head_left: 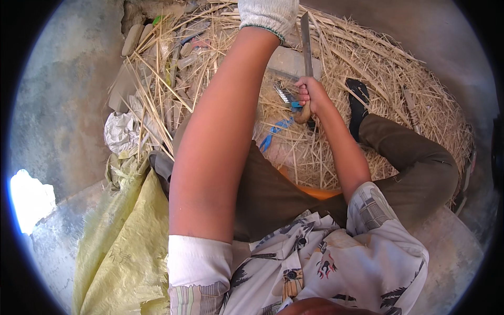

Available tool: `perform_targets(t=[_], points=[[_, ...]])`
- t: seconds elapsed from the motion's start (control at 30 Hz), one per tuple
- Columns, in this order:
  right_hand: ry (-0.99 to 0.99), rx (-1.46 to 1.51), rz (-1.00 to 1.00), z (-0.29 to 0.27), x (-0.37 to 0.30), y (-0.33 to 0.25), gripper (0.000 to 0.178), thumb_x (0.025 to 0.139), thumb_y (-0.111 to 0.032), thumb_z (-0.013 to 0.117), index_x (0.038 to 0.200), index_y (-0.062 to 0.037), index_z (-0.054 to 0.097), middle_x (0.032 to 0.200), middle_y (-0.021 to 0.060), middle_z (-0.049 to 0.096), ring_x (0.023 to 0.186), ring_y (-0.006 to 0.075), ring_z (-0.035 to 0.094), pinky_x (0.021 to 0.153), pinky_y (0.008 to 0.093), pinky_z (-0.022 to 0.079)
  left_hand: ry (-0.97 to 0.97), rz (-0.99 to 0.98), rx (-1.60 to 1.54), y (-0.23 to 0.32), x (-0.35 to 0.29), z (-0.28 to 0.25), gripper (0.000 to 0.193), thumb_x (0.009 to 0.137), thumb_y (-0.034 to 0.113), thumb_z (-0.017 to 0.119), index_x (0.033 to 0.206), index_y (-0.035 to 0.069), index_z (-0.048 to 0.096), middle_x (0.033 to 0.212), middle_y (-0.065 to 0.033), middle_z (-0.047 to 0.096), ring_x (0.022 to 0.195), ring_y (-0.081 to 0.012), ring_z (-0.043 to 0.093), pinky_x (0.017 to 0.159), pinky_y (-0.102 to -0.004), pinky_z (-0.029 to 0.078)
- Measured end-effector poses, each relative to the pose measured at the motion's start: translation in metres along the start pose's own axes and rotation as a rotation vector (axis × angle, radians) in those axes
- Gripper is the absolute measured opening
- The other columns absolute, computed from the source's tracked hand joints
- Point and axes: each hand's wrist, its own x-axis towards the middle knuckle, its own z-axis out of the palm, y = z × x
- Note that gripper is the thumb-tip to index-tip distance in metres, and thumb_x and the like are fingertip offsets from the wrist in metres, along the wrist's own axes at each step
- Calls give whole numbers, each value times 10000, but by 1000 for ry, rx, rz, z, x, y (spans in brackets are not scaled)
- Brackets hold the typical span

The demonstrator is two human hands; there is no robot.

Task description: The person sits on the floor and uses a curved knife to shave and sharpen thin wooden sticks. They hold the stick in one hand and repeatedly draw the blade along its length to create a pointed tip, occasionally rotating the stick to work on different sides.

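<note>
My bare right hand (314,95) is closed around the wooden handle of a long knife (306,44). Its narrow blade points away from me, and the rounded handle end shows below my fist. My left arm reaches far forward. The white knitted glove (269,16) on my left hand is cut off by the top edge, so its fingers are out of sight. Close beside my right hand lie a blue-and-silver item (286,95) and a blue strip (273,134) on the ground. Beyond the right hand is a grey block (293,62).
Split straw-coloured strips and shavings (409,84) cover the floor around my legs. A yellow woven sack (126,247) lies at left, near crumpled whitish paper (122,131). My dark-socked foot (358,102) rests at right. A grey wall (68,100) rises on the left.
</note>
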Motion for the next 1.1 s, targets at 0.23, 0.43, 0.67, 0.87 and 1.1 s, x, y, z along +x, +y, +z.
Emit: perform_targets(t=[0.23,0.43,0.67,0.87,1.1], points=[[360,-311,-683,8,6,8,259,817,-134,649,617,-24,528,542,57,518,437,183,504,433,380,407,88,50,-68,1,3,-1,537,958,90,500,1488,4,486,929,-171,682,829,-298,710,732,-404,588],[444,-677,-415,-12,9,23,286,806,-140,644,599,-6,500,548,65,514,430,196,493,436,407,405,26,-26,-8,3,5,3,522,969,86,485,1481,-20,484,895,-190,681,771,-308,708,693,-425,588],[-21,23,70,-5,1,-9,190,791,-143,673,720,-110,499,575,-24,446,407,111,396,401,316,351,35,55,1,3,9,0,519,967,87,481,1472,-30,487,865,-182,677,752,-310,704,681,-426,587],[368,-334,-667,23,-11,-14,156,788,-108,679,723,-63,545,577,29,529,403,130,457,393,315,367,59,51,-38,1,10,-3,518,959,84,486,1468,-6,505,880,-173,677,775,-307,702,698,-420,585],[296,-537,-194,-7,7,28,168,789,-108,668,694,-43,546,566,51,526,405,162,464,389,331,361,50,7,-55,2,7,3,520,961,87,485,1475,8,506,878,-186,669,775,-318,700,694,-433,581]])
